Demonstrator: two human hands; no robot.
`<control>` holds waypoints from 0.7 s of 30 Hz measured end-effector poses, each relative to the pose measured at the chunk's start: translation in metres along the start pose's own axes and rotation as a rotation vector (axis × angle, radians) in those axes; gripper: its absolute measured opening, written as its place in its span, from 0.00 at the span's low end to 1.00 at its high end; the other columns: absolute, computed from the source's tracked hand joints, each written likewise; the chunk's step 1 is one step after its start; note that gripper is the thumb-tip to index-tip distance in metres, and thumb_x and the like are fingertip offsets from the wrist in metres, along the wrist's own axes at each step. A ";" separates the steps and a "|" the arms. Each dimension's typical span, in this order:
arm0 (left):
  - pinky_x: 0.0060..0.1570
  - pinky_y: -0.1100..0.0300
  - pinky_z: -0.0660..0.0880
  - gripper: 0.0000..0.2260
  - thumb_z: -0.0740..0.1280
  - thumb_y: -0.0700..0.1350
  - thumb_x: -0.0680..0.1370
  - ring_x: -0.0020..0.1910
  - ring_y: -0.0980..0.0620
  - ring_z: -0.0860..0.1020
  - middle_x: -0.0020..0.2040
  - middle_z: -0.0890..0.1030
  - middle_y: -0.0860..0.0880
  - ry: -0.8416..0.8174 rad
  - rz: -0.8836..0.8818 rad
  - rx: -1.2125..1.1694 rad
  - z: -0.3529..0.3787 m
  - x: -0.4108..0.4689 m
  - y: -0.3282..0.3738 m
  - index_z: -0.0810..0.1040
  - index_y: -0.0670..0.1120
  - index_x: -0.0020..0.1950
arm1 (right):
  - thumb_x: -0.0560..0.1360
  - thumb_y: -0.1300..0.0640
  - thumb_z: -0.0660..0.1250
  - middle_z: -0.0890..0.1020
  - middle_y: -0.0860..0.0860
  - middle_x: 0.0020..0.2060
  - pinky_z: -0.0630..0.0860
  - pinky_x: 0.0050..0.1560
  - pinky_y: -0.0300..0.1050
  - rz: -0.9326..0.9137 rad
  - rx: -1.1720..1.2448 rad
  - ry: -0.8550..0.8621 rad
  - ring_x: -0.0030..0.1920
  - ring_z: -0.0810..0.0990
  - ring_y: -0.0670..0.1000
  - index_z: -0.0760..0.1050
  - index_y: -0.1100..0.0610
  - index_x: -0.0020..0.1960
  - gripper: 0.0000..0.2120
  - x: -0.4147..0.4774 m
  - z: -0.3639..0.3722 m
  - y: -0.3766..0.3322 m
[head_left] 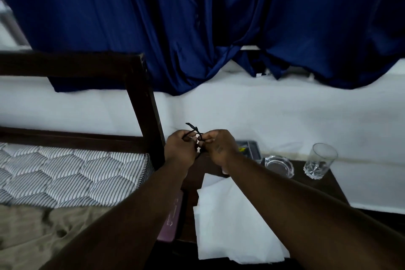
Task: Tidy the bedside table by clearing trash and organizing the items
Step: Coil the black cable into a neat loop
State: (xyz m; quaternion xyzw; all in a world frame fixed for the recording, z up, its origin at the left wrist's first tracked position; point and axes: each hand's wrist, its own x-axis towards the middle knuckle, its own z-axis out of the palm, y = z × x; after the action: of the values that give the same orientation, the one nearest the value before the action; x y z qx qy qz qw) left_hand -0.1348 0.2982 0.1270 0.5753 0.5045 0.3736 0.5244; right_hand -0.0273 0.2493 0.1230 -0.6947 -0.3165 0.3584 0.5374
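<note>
From the head view, we had the cord up over the back left corner of the table, with both hands curled round it. The left hand gripped the gathered loops, and the right hand pinched a strand just beside it, knuckles nearly touching. A short looped end stuck up between them.

To bundle it well, we judged the left should hold the loops even and taut while the right wrapped the free end round the middle and tucked it snugly, so nothing sprang apart. It then wanted a spot by the tray at the back edge, apart from the ashtray and glass. The paper lay over the front edge and was probably trash.
</note>
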 end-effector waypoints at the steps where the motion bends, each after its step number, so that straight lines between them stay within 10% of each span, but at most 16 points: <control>1: 0.51 0.43 0.82 0.05 0.69 0.37 0.79 0.43 0.41 0.83 0.44 0.85 0.41 -0.013 0.018 -0.033 -0.001 -0.006 0.010 0.84 0.44 0.50 | 0.74 0.68 0.73 0.86 0.63 0.45 0.81 0.47 0.50 -0.009 0.025 -0.002 0.42 0.83 0.57 0.83 0.68 0.53 0.08 -0.007 -0.003 -0.009; 8: 0.43 0.51 0.83 0.05 0.66 0.38 0.82 0.43 0.44 0.83 0.46 0.85 0.41 -0.074 0.142 -0.108 -0.004 -0.060 0.075 0.82 0.41 0.52 | 0.74 0.72 0.71 0.82 0.65 0.39 0.70 0.25 0.37 -0.067 0.148 0.030 0.27 0.76 0.51 0.81 0.71 0.50 0.06 -0.065 -0.036 -0.064; 21: 0.41 0.53 0.82 0.09 0.63 0.30 0.78 0.40 0.46 0.81 0.45 0.82 0.43 -0.372 0.244 -0.123 0.002 -0.200 0.173 0.80 0.37 0.55 | 0.75 0.69 0.72 0.82 0.62 0.37 0.77 0.39 0.50 -0.262 0.181 0.143 0.37 0.79 0.58 0.82 0.65 0.44 0.01 -0.207 -0.124 -0.115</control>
State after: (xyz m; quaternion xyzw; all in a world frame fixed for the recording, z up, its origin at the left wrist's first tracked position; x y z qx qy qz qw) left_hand -0.1427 0.1133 0.3166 0.6581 0.3018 0.3518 0.5934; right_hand -0.0418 0.0400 0.2881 -0.6198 -0.3318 0.2621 0.6611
